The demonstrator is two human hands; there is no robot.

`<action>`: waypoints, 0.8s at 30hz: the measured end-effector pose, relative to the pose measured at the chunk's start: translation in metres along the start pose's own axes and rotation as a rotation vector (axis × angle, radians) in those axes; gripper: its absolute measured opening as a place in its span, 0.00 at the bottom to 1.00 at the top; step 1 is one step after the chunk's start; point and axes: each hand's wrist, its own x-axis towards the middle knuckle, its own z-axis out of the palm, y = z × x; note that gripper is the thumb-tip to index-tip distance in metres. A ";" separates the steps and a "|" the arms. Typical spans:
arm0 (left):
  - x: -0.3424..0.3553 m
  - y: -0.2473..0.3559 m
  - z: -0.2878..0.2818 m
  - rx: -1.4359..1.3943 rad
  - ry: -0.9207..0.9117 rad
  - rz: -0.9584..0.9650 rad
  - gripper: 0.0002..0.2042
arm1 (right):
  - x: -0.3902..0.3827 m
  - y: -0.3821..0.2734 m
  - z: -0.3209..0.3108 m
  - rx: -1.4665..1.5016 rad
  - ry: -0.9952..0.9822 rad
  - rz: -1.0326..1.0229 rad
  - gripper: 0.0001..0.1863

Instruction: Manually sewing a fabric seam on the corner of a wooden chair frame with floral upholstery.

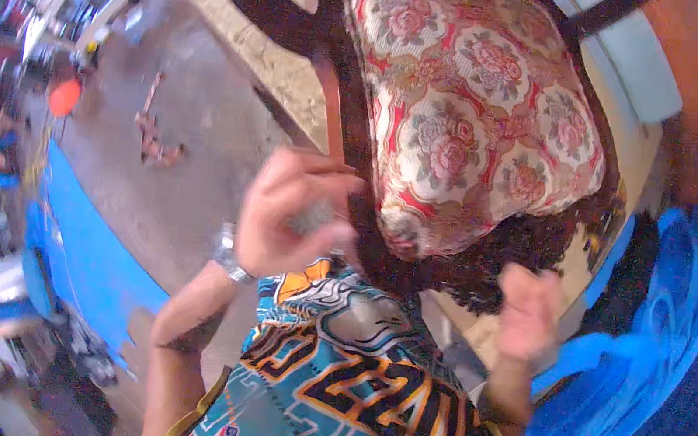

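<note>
A padded seat in red and cream floral fabric [480, 94] lies in front of me on a dark wooden chair frame [348, 103]. Beside the frame's near left corner is my left hand [297, 211], its fingers curled round toward the thumb. A small greyish patch shows between them, too blurred to name. My right hand [528, 312] is raised near the seat's front right, apart from the fabric. Motion smears its fingers. Dark, shaggy material [491, 276] hangs along the near edge of the seat.
A blue sheet [90, 246] lies on the floor at left, and bunched blue plastic [659, 338] stands at right. Farther left are an orange round object [64, 97] and blurred clutter. A pale blue slab [642, 67] is at the far right.
</note>
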 end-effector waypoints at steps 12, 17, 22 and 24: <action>-0.060 0.012 0.024 -0.578 -1.858 0.411 0.19 | -0.359 -0.124 0.123 -0.019 1.384 -0.487 0.06; -0.008 -0.001 0.001 -0.792 -1.512 0.648 0.10 | -0.550 -0.052 0.266 -0.240 2.098 -0.296 0.06; 0.105 0.009 0.047 -0.602 -1.028 0.498 0.06 | -0.641 0.036 0.420 -0.236 2.632 0.164 0.07; 0.143 0.011 0.098 -0.456 -0.997 0.615 0.15 | -0.656 0.057 0.471 -0.210 2.744 0.315 0.08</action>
